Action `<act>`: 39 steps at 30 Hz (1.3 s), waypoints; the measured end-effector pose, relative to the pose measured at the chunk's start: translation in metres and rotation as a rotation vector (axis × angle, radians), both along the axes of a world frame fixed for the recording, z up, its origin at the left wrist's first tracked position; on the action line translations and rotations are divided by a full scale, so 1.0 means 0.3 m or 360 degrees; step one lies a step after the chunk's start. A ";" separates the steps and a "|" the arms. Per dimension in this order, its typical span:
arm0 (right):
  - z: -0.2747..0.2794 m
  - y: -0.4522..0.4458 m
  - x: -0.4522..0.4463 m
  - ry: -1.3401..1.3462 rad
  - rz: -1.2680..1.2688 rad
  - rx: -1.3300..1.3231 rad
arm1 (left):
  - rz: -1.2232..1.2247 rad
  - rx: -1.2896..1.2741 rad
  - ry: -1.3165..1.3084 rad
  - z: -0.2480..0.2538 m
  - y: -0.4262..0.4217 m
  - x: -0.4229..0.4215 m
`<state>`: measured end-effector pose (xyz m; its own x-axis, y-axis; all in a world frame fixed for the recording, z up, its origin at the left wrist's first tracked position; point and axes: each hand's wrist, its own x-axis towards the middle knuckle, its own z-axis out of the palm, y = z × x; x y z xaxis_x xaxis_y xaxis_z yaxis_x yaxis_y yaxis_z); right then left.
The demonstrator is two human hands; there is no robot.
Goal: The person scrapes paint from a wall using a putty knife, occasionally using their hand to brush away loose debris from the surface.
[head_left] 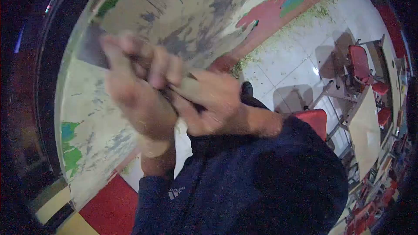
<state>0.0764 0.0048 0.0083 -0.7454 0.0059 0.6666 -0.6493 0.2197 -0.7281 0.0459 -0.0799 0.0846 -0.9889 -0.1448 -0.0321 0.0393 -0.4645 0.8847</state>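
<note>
A grey blade showed before the patchy wall;
the left grip was clamped on it, blurred; the right grip overlapped the left, fingers curled; whether it clamped anything, I could not tell.

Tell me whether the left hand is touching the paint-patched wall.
Cannot tell. In the head view, the left hand overlaps the wall behind it, but motion blur and this single angle show neither contact nor gap.
</note>
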 end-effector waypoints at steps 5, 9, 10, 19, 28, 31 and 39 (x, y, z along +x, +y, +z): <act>-0.015 -0.035 -0.026 0.0108 -0.0079 -0.0093 | 0.0030 -0.0043 0.0047 -0.003 -0.002 -0.022; -0.018 -0.036 0.016 0.0114 -0.0133 -0.0052 | -0.0107 -0.0093 -0.0042 -0.010 -0.026 0.004; -0.026 -0.036 0.011 0.0084 -0.0119 -0.0087 | -0.0158 0.0107 -0.0197 -0.026 -0.023 0.009; -0.030 -0.036 -0.031 0.0138 -0.0160 -0.0071 | -0.0071 -0.0036 -0.0097 -0.015 -0.004 -0.017; -0.042 -0.011 -0.014 0.0095 -0.0177 -0.0059 | -0.0122 -0.0057 -0.0033 -0.030 0.008 -0.031; -0.020 -0.006 -0.041 0.0082 -0.0112 -0.0087 | 0.0022 -0.0121 -0.0005 -0.005 0.036 -0.046; -0.035 0.017 -0.031 0.0031 -0.0176 -0.0054 | 0.0083 -0.0158 -0.0079 -0.022 0.061 -0.047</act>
<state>0.0672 0.0100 -0.0022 -0.7261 0.1100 0.6787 -0.6364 0.2664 -0.7239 0.0317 -0.0615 0.0779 -0.9776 -0.2008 -0.0636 0.0163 -0.3732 0.9276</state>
